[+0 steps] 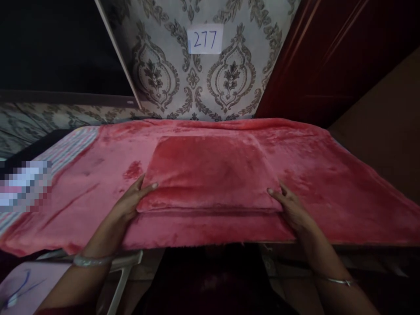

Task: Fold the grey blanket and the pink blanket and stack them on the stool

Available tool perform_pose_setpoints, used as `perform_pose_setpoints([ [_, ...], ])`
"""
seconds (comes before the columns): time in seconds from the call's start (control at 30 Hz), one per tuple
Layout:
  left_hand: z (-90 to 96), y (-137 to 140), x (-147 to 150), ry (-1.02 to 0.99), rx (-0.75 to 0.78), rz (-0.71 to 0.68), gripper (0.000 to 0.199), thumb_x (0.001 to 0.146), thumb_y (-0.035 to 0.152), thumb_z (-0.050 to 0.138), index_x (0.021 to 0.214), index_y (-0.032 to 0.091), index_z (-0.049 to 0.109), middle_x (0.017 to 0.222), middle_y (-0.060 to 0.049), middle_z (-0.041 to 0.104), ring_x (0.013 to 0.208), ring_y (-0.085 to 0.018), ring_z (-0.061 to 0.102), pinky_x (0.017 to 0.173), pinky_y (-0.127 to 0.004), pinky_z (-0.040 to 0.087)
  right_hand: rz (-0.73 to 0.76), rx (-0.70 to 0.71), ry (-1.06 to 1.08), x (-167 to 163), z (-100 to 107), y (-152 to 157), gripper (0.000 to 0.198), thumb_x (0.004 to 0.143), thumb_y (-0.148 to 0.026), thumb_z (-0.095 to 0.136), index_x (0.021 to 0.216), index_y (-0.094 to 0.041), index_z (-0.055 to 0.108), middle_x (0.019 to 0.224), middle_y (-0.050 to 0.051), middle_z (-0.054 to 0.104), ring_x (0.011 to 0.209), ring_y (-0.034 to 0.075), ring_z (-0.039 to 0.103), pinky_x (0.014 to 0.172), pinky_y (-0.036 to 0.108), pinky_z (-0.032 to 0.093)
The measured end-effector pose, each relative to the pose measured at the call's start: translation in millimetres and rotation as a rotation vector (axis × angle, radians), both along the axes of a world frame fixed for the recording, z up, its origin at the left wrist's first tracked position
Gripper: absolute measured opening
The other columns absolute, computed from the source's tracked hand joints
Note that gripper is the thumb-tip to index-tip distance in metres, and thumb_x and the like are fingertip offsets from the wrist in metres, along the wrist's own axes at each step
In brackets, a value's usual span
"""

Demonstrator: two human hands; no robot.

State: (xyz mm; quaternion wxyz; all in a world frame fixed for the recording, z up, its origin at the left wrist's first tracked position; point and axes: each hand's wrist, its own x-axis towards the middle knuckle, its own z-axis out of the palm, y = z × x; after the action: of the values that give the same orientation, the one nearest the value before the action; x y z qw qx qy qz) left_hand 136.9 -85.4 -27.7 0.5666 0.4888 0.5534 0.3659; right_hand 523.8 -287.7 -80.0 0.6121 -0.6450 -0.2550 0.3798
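Note:
A red plush cloth (213, 170), folded into a flat rectangular pad, lies on a larger red plush blanket (311, 188) spread over the table. Along its near edge the layers show as a fold line. My left hand (133, 197) grips the near left corner, thumb on top and the other fingers along the side, partly hidden. At the near right corner, my right hand (287, 201) holds the cloth the same way, its thumb on the upper face. The undersides of both hands are out of sight.
A striped cloth (70, 146) shows under the blanket at left, beside a blurred patch. Behind stand a dark screen (62, 48), a patterned wall (193, 87) with a paper marked 277 (205, 39), and a dark red panel (328, 52). A pale seat (29, 284) is at lower left.

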Motion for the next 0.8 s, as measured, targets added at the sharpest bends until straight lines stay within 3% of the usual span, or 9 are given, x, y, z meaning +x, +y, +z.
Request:
perform_pose_setpoints([
  [0.13, -0.6, -11.7, -7.5, -0.138, -0.06, -0.003, 0.086, 0.064, 0.036, 0.089, 0.143, 0.023, 0.056, 0.127, -0.013, 0.072, 0.112, -0.03, 0.071, 0.089, -0.036, 0.062, 0.025, -0.02, 0.034, -2.9, 0.6, -8.6, 0.077, 0.072, -0.059, 0.08, 0.139, -0.028, 0.057, 0.134, 0.007, 0.068, 0.126, 0.031, 0.062, 0.105, 0.044, 0.054],
  [0.2, -1.4, -22.6, -14.6, -0.121, 0.029, 0.024, 0.079, 0.073, 0.046, 0.081, 0.144, 0.022, 0.055, 0.132, -0.012, 0.069, 0.117, -0.03, 0.068, 0.095, -0.038, 0.06, 0.013, -0.056, -0.088, -3.3, -1.9, -16.4, 0.074, 0.08, -0.063, 0.071, 0.143, -0.03, 0.053, 0.141, 0.008, 0.063, 0.13, 0.032, 0.059, 0.106, 0.046, 0.053],
  [0.27, -2.8, -35.7, -21.2, 0.026, 0.256, 0.06, 0.071, 0.081, 0.053, 0.071, 0.144, 0.023, 0.055, 0.144, -0.012, 0.061, 0.129, -0.032, 0.061, 0.106, -0.044, 0.053, -0.04, -0.065, -0.341, -6.4, -2.3, -24.1, 0.073, 0.087, -0.065, 0.062, 0.15, -0.031, 0.047, 0.15, 0.009, 0.055, 0.137, 0.034, 0.053, 0.109, 0.051, 0.05],
  [0.33, -3.8, -47.5, -23.8, 0.282, 0.576, 0.025, 0.071, 0.082, 0.054, 0.069, 0.145, 0.025, 0.054, 0.153, -0.012, 0.053, 0.14, -0.034, 0.051, 0.117, -0.05, 0.042, -0.081, -0.017, -0.705, -13.8, 1.6, -28.7, 0.075, 0.09, -0.064, 0.059, 0.155, -0.03, 0.041, 0.156, 0.011, 0.047, 0.143, 0.037, 0.045, 0.114, 0.058, 0.042],
  [0.4, -4.2, -54.1, -20.7, 0.554, 0.864, -0.131, 0.069, 0.081, 0.049, 0.072, 0.144, 0.026, 0.054, 0.156, -0.011, 0.05, 0.146, -0.035, 0.043, 0.124, -0.055, 0.028, -0.03, 0.057, -1.072, -23.3, 8.2, -28.2, 0.078, 0.09, -0.058, 0.062, 0.158, -0.028, 0.038, 0.159, 0.013, 0.043, 0.146, 0.039, 0.037, 0.119, 0.063, 0.031],
  [0.47, -4.3, -54.2, -13.9, 0.758, 1.032, -0.33, 0.06, 0.086, 0.041, 0.067, 0.143, 0.027, 0.057, 0.155, -0.01, 0.052, 0.148, -0.033, 0.04, 0.127, -0.057, 0.018, 0.082, 0.085, -1.339, -29.9, 12.3, -22.8, 0.074, 0.092, -0.047, 0.061, 0.159, -0.028, 0.037, 0.159, 0.012, 0.042, 0.149, 0.039, 0.034, 0.122, 0.064, 0.023],
  [0.53, -4.0, -48.9, -7.3, 0.891, 1.08, -0.46, 0.057, 0.088, 0.029, 0.06, 0.145, 0.024, 0.056, 0.155, -0.012, 0.052, 0.149, -0.032, 0.04, 0.127, -0.057, 0.017, 0.179, 0.063, -1.475, -29.1, 11.1, -15.4, 0.074, 0.092, -0.033, 0.056, 0.161, -0.029, 0.032, 0.16, 0.01, 0.041, 0.149, 0.037, 0.034, 0.122, 0.064, 0.023],
  [0.67, -2.2, -33.4, -6.1, 1.014, 1.035, -0.582, 0.075, 0.077, 0.009, 0.057, 0.15, 0.021, 0.051, 0.158, -0.014, 0.048, 0.149, -0.031, 0.04, 0.125, -0.057, 0.023, 0.281, 0.078, -1.572, -8.9, 2.1, -6.8, 0.093, 0.079, -0.006, 0.048, 0.165, -0.028, 0.022, 0.163, 0.008, 0.039, 0.149, 0.031, 0.036, 0.12, 0.057, 0.035],
  [0.8, -5.3, -21.9, -14.4, 0.932, 1.046, -0.533, 0.073, 0.074, 0.002, 0.051, 0.141, 0.029, 0.062, 0.152, -0.007, 0.056, 0.146, -0.029, 0.046, 0.125, -0.055, 0.027, 0.254, 0.105, -1.581, 3.5, 3.1, -11.0, 0.101, 0.071, 0.001, 0.044, 0.164, -0.033, 0.024, 0.162, 0.003, 0.041, 0.15, 0.028, 0.036, 0.121, 0.055, 0.037],
])
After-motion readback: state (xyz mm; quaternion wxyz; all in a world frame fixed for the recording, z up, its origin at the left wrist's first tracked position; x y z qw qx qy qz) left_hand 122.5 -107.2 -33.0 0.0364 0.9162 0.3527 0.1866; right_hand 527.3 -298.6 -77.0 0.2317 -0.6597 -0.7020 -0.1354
